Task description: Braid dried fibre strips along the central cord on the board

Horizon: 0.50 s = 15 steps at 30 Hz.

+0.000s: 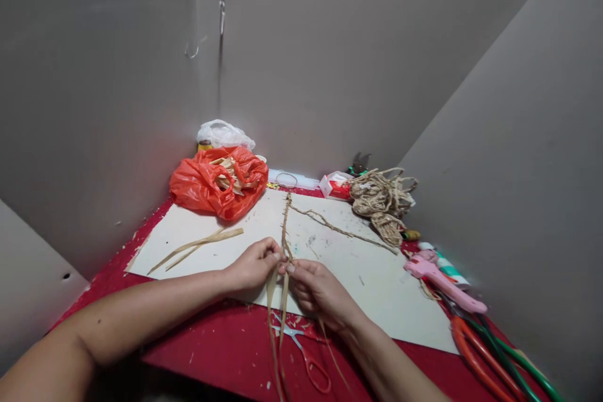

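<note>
A thin braid of dried straw-like strips runs away from me over the white board, its far end knotted. My left hand pinches the near end from the left, thumb against fingers. From the other side my right hand is closed on the same spot, its fingertips almost touching the left ones. Loose flat strips hang from between the hands over the board's front edge. Another twisted cord branches off near the braid's far end toward the right. Two cut strips lie left of my left hand.
Scissors with red handles lie on the red cloth below my hands. An orange plastic bag of dried strips stands back left. Bundled cord sits back right, with a pink glue gun and large orange-handled cutters nearer. Grey panels surround the table.
</note>
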Each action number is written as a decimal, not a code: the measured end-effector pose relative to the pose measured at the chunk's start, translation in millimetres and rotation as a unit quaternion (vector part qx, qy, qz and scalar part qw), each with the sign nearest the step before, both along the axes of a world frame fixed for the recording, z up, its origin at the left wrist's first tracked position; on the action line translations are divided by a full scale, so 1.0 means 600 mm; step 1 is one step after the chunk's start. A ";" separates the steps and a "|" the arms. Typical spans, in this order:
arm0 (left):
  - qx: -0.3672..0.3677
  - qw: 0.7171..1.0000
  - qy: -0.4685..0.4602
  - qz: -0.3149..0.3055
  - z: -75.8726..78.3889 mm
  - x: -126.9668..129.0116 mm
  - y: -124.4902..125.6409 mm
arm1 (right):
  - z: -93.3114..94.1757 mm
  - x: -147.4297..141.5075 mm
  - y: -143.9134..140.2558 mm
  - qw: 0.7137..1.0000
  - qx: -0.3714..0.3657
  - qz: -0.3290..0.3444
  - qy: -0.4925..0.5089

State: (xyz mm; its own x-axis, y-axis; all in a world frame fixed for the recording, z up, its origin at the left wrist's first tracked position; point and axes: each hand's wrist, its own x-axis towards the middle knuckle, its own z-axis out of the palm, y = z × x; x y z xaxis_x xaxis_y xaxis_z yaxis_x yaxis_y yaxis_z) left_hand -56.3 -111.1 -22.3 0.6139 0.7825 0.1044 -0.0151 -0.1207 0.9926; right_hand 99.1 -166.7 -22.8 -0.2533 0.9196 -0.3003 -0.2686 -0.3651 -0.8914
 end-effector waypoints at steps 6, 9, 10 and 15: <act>-0.061 0.997 0.001 -0.038 -0.002 0.005 -0.013 | 0.001 0.006 0.004 0.998 -0.014 0.051 0.044; -0.055 0.998 -0.003 -0.028 -0.002 0.005 -0.012 | -0.003 0.009 0.006 0.996 -0.023 0.060 0.056; -0.040 0.999 -0.007 -0.020 -0.001 0.004 -0.011 | -0.004 0.010 0.006 0.996 -0.029 0.061 0.060; -0.033 0.999 -0.019 -0.006 0.011 0.001 -0.008 | -0.008 0.018 0.008 0.992 -0.067 0.071 0.077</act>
State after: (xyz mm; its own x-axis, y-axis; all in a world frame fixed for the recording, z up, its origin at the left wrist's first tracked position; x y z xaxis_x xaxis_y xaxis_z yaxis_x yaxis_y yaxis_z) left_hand -55.9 -115.7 -15.8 0.6191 0.7816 0.0758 -0.0533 -0.0544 0.9971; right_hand 109.8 -161.8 -27.6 -0.4305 0.8255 -0.3649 -0.3357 -0.5218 -0.7842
